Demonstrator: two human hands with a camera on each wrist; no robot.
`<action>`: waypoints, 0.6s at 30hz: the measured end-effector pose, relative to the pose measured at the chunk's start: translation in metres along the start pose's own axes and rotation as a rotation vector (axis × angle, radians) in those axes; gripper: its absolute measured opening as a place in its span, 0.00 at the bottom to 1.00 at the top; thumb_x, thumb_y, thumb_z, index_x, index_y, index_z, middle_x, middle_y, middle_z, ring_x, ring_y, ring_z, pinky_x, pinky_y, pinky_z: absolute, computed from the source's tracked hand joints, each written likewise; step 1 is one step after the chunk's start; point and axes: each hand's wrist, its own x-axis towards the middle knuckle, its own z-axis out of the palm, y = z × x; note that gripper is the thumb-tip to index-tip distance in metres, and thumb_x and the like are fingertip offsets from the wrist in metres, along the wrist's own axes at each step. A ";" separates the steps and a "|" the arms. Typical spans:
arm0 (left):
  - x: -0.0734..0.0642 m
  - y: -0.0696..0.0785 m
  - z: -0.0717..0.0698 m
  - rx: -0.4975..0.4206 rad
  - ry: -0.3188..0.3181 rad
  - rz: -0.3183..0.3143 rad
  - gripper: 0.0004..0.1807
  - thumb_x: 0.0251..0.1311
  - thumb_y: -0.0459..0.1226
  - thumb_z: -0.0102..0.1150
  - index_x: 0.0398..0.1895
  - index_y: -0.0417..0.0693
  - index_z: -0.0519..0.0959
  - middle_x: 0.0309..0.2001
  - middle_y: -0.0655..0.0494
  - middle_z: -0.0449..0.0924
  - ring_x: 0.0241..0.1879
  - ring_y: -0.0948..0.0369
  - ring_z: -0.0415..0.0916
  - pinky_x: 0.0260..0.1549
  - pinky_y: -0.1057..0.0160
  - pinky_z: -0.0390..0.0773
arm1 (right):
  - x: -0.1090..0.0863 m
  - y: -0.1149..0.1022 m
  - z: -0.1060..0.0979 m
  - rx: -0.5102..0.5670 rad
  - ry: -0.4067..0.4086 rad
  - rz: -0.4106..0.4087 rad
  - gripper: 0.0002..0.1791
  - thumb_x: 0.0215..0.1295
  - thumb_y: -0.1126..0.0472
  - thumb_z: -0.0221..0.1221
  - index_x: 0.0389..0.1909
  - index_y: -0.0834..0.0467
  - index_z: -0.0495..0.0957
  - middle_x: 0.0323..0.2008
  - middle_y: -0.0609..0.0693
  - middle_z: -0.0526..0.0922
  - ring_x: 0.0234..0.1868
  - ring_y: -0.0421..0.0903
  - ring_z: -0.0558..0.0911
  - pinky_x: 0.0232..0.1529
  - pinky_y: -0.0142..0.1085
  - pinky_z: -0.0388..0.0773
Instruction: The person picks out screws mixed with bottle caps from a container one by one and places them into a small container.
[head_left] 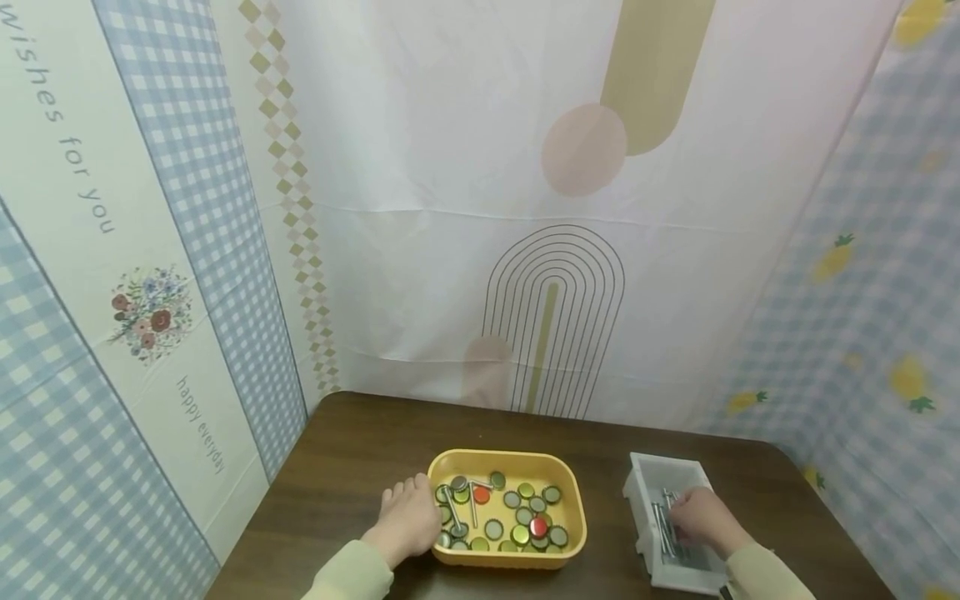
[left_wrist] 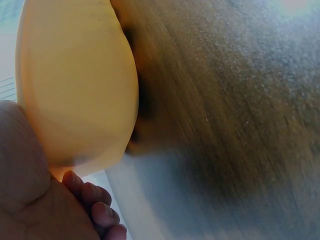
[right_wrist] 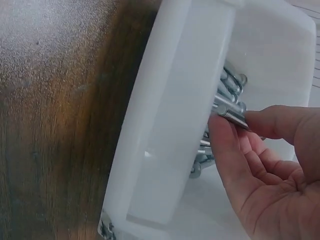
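Observation:
My left hand (head_left: 411,517) holds the left end of a yellow plastic basin (head_left: 551,560), thumb along the wall and fingertips curled at its edge in the left wrist view. Green, grey and red bottle caps (head_left: 493,529) lie in the basin with a few long silver bolts (head_left: 454,507) among them. On the right, my right hand (head_left: 701,517) reaches into a white plastic bin (head_left: 651,546). Its thumb and forefinger pinch a silver bolt (right_wrist: 233,117), threaded end showing in the right wrist view. More bolts (right_wrist: 231,85) lie beneath, partly hidden by the bin's wall and my fingers.
Both containers stand on a dark brown wooden table (head_left: 367,442), with a strip of tabletop between them. A white printed cloth (head_left: 420,292) hangs behind the table's back edge. Blue checked cloths (head_left: 825,333) hang at the sides.

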 end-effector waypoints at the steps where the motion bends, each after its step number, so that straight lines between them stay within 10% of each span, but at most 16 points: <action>1: 0.000 0.000 0.000 0.001 -0.001 -0.001 0.12 0.59 0.37 0.50 0.42 0.38 0.67 0.34 0.46 0.67 0.39 0.48 0.66 0.44 0.44 0.62 | -0.001 -0.001 0.001 -0.008 -0.002 -0.002 0.11 0.49 0.70 0.54 0.13 0.58 0.67 0.15 0.49 0.72 0.18 0.44 0.73 0.23 0.36 0.76; 18: 0.002 -0.001 0.000 -0.002 -0.029 -0.009 0.14 0.60 0.39 0.51 0.43 0.38 0.67 0.34 0.47 0.67 0.38 0.50 0.64 0.44 0.44 0.61 | -0.004 -0.001 0.002 -0.076 -0.012 -0.029 0.15 0.48 0.67 0.54 0.09 0.52 0.63 0.09 0.44 0.66 0.13 0.40 0.68 0.20 0.34 0.69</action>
